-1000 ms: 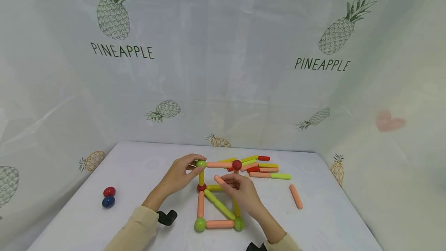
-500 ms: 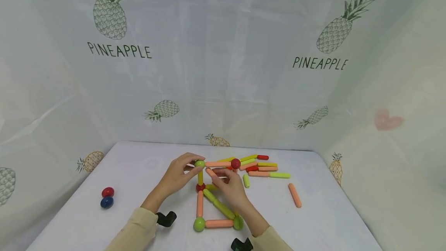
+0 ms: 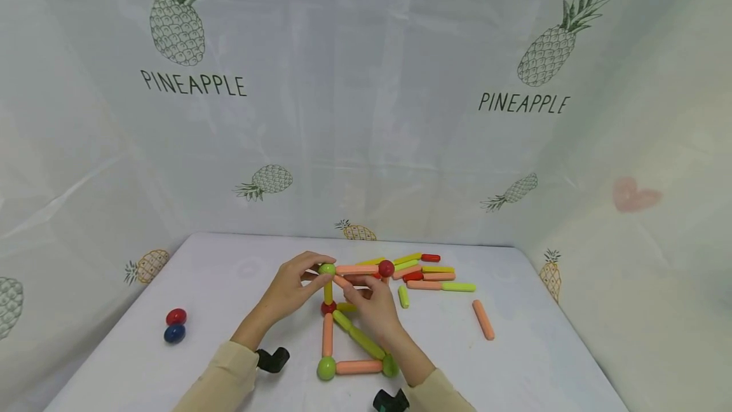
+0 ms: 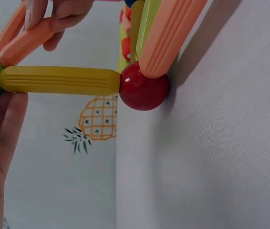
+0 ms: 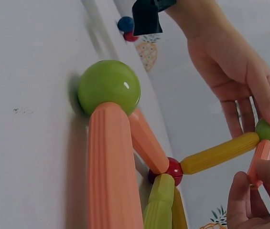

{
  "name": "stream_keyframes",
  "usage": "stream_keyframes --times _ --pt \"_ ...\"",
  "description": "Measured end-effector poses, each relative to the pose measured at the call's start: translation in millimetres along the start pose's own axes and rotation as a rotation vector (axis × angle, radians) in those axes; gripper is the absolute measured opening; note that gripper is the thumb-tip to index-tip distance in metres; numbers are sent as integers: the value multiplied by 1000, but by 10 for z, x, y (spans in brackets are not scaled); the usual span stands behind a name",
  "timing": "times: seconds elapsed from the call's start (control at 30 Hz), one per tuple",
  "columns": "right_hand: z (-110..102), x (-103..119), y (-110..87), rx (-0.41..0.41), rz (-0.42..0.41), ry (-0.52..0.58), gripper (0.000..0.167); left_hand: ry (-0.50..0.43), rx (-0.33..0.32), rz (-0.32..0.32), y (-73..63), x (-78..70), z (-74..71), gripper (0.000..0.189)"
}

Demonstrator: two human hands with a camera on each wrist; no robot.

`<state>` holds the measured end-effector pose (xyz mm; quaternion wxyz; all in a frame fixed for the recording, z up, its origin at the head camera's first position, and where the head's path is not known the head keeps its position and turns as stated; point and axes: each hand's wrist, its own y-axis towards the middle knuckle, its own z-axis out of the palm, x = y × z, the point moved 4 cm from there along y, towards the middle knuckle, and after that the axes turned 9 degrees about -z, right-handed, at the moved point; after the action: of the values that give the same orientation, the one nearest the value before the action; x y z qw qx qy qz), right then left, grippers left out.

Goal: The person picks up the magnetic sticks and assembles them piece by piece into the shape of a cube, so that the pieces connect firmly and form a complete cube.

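Observation:
A frame of grooved rods and balls stands on the table. At its upper left corner, my left hand (image 3: 291,286) holds a green ball (image 3: 327,269) between thumb and fingers. Below that ball, a yellow rod (image 4: 60,80) runs down to a red ball (image 4: 144,87). My right hand (image 3: 374,310) pinches a short orange rod (image 5: 260,160), whose far end meets the green ball. Another orange rod (image 3: 357,269) joins the green ball to a red ball (image 3: 386,268) at upper right. Part of the frame's right side is hidden behind my right hand.
Several loose rods (image 3: 440,286) lie at the back right, with a short light green rod (image 3: 403,297) nearer. A single orange rod (image 3: 483,320) rests farther right. At left, a red ball (image 3: 176,316) and a blue ball (image 3: 174,334) sit together. Printed cloth hangs behind the table.
My right hand has moved left and up, bringing the orange rod's end to the green ball. A light green rod behind it has come into view. My left hand keeps its hold.

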<state>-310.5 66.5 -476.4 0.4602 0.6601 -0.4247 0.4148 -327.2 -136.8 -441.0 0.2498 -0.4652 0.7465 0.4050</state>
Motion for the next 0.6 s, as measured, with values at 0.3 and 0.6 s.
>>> stream_keyframes --times 0.3,0.6 --pt "-23 -6 -19 11 -16 22 36 -19 16 16 -12 -10 -2 34" --pt "-256 53 -158 143 -113 -205 41 29 18 7 15 -60 6 32"
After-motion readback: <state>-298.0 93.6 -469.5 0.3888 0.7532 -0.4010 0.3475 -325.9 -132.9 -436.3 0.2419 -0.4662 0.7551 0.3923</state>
